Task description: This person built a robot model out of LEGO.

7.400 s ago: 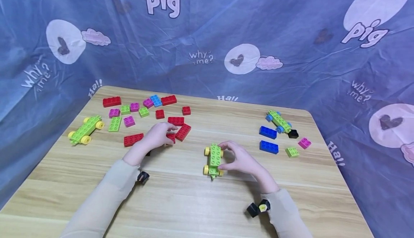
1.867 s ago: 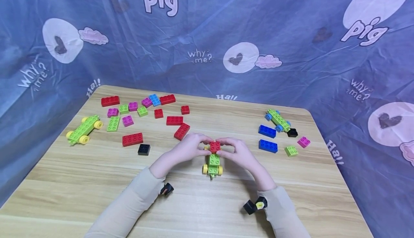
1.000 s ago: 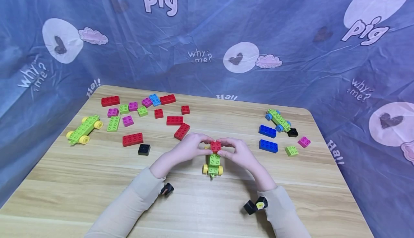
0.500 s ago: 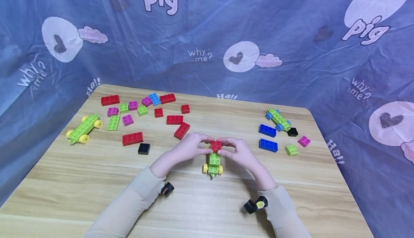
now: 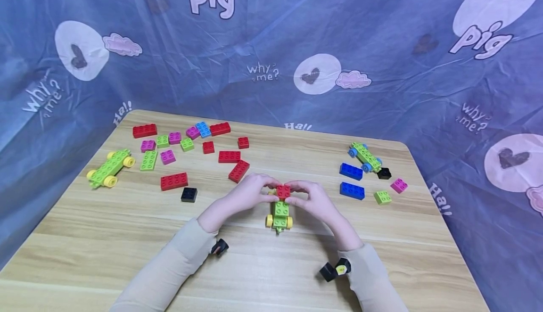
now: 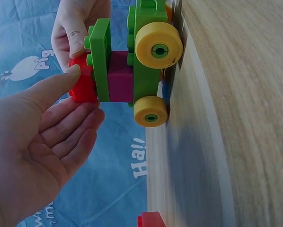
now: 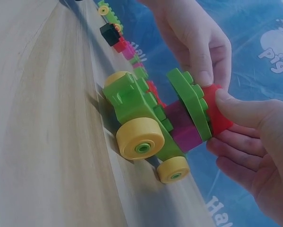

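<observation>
A green toy car (image 5: pixel 280 214) with yellow wheels stands on the wooden table (image 5: pixel 127 236) in front of me. On it sit a magenta brick (image 6: pixel 120 78), a green plate (image 6: pixel 100 61) and, on top, a small red brick (image 5: pixel 283 191). My left hand (image 5: pixel 262 188) pinches that red brick (image 6: pixel 82 87) from the left, thumb against it. From the other side my right hand (image 5: pixel 299 194) pinches the same brick (image 7: pixel 217 116). In the left wrist view my left hand (image 6: pixel 82 97) fills the lower left. In the right wrist view my right hand (image 7: pixel 222 125) is at the lower right.
Loose red, magenta and green bricks (image 5: pixel 174 181) lie at the back left with a second green car (image 5: pixel 109 168) and a black brick (image 5: pixel 188 194). At the right are two blue bricks (image 5: pixel 352 191), a blue-wheeled car (image 5: pixel 366 158) and small pieces. Blue printed cloth (image 5: pixel 271 43) walls the table.
Since the oldest frame my left hand came from the red bricks to the car, and a small red brick now sits on top. Over the last two seconds both hands barely moved.
</observation>
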The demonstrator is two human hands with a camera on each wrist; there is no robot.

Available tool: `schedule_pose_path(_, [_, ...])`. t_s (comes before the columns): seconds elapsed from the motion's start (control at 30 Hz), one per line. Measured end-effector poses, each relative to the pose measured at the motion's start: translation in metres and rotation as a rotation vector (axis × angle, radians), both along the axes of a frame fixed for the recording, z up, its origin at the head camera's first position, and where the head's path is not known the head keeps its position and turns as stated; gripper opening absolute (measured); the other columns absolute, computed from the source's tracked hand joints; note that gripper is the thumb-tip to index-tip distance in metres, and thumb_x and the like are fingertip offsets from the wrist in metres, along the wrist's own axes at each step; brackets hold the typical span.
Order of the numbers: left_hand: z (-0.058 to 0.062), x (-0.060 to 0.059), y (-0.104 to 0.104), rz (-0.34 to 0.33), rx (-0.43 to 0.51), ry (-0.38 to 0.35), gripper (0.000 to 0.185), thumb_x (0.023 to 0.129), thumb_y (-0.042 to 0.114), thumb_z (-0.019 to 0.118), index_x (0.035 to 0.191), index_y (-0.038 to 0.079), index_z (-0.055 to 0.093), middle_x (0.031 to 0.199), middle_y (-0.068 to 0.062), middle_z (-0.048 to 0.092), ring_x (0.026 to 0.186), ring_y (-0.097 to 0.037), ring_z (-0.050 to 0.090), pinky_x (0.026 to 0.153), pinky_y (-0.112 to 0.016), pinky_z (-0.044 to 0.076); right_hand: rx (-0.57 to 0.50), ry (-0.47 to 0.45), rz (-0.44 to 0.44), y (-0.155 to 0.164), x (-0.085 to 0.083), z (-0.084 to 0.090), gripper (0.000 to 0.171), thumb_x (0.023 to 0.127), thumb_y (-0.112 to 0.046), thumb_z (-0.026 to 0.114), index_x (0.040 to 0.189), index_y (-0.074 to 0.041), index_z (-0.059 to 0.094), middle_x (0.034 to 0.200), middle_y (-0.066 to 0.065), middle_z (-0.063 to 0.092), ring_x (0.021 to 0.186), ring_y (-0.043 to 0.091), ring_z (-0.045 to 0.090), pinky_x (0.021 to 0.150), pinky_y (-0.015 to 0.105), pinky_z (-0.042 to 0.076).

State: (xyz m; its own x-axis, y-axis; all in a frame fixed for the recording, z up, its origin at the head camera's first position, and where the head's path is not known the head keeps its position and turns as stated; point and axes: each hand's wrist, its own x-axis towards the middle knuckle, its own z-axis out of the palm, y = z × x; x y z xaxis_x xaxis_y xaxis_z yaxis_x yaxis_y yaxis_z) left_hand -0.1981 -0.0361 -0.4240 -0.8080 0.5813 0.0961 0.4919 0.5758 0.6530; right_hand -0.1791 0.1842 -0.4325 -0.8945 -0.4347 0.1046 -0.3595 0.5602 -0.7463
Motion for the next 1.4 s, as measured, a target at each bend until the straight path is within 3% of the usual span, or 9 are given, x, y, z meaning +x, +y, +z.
schedule_pose_path(0.5, [0.001,-0.001,-0.002,-0.013,0.013,-0.027,0.037,0.085,0.022,0.077,0.118,0.007,0.071,0.112,-0.007,0.073,0.103,-0.019,0.069,0.092,-0.035,0.054,0.018,-0.036,0.022,-0.001,-0.004,0.003,0.036,0.087,-0.024,0.073,0.117,-0.003,0.069,0.114,0.013,0.072,0.109,0.031,0.065,0.096,0.051,0.051])
schedule_pose_path(0.87, [0.009,-0.006,0.0,-0.052,-0.064,-0.013,0.037,0.083,0.023,0.078,0.116,0.007,0.071,0.111,-0.007,0.074,0.1,-0.021,0.069,0.09,-0.036,0.055,0.031,-0.082,0.048,-0.002,-0.007,0.009,0.034,0.088,-0.02,0.071,0.116,-0.001,0.069,0.114,0.014,0.071,0.108,0.031,0.065,0.097,0.051,0.051])
schedule_pose_path(1.4, [0.01,-0.009,0.005,-0.02,-0.084,-0.074,0.035,0.081,0.021,0.08,0.113,0.008,0.073,0.107,-0.005,0.075,0.1,-0.019,0.068,0.09,-0.035,0.054,0.088,-0.109,0.069,-0.003,-0.01,0.018,0.031,0.086,-0.016,0.071,0.113,-0.001,0.07,0.107,0.012,0.073,0.103,0.028,0.068,0.093,0.047,0.054])
